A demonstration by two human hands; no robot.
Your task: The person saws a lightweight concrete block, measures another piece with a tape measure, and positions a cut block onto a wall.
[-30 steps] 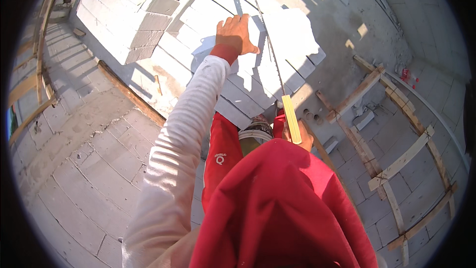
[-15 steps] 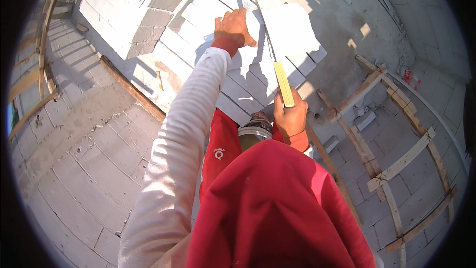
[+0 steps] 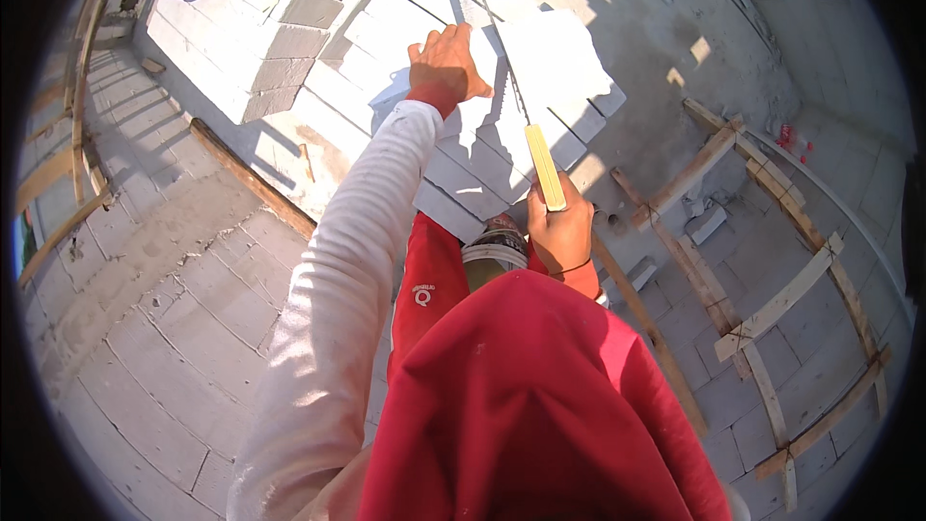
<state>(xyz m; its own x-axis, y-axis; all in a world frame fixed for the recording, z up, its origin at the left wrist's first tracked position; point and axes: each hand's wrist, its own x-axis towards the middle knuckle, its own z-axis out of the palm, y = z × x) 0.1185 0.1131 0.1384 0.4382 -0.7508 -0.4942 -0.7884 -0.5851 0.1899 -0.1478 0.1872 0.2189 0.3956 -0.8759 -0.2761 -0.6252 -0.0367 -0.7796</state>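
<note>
White block (image 3: 555, 63) under left hand (image 3: 446, 63) — saw (image 3: 543, 164) in right grip (image 3: 559, 227).

Yellow-handled handsaw (image 3: 526, 130) stands blade-down in the white block (image 3: 555, 63).

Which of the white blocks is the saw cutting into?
The top block of the stack, sunlit and lying askew over the rows beneath. The left hand presses on it while the right hand holds the yellow-handled saw.

Left hand (image 3: 446, 63) stretched forward, flat — right hand (image 3: 559, 227) fisted.
</note>
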